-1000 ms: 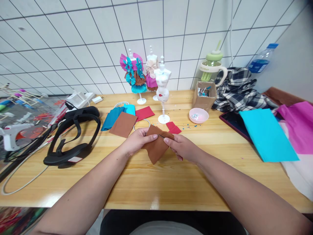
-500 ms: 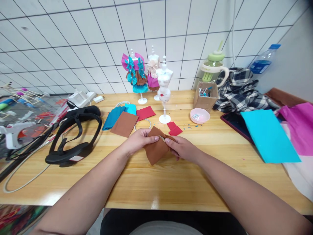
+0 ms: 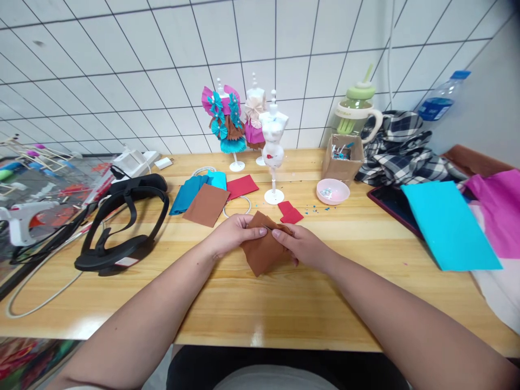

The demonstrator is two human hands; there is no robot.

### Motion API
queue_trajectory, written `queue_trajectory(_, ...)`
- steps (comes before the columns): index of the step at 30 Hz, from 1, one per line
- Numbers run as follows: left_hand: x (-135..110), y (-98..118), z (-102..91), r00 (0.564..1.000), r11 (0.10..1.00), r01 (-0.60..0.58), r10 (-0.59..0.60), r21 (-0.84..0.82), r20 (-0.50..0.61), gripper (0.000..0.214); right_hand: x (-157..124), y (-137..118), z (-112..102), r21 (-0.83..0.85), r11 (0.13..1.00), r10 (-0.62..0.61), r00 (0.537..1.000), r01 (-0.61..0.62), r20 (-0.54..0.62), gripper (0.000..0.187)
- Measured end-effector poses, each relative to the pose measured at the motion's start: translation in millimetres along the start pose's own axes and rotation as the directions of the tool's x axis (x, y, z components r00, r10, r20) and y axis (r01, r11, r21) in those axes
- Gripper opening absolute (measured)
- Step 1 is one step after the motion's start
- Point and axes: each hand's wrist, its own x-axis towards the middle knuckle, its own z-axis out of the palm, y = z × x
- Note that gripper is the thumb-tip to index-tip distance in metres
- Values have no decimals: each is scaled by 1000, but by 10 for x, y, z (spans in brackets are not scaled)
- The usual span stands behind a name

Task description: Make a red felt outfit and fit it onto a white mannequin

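Note:
A piece of brown crepe paper (image 3: 264,254) is held between my two hands above the table. My left hand (image 3: 232,235) is closed on its left edge, with the thumb lying on top. On the right side, my right hand (image 3: 303,245) pinches a gathered, folded part of the same paper, its thumb close to the left thumb. A thin line shows at the fold between the thumbs; whether it is a slim tool or only a gap I cannot make out. Just beyond the hands lie red paper pieces (image 3: 290,212) and a flat brown sheet (image 3: 206,206).
A bare white mannequin (image 3: 273,132) stands ahead, with a dressed mannequin (image 3: 231,142) behind it. A pink bowl (image 3: 333,198) and a cardboard box (image 3: 343,165) are at right, beside turquoise paper (image 3: 450,225). A black headset (image 3: 140,254) and glue gun (image 3: 24,222) sit left.
The lower corner of the brown paper has swung slightly down and right. The shiny sliver between the thumbs shows less. Both hands keep their hold, almost in place.

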Motion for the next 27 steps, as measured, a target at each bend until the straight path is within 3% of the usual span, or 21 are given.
queue_trajectory(15, 13, -38, -25, 998, 998, -56, 56, 16, -17, 36, -13, -40, -20, 37, 999, -22, 1000, 22, 10, 27)
queue_trajectory(27, 13, -35, -34, 1000, 1000, -4, 4, 11, -12, 33, -16, -49, -40, -36, 999, -13, 1000, 13, -5, 29)
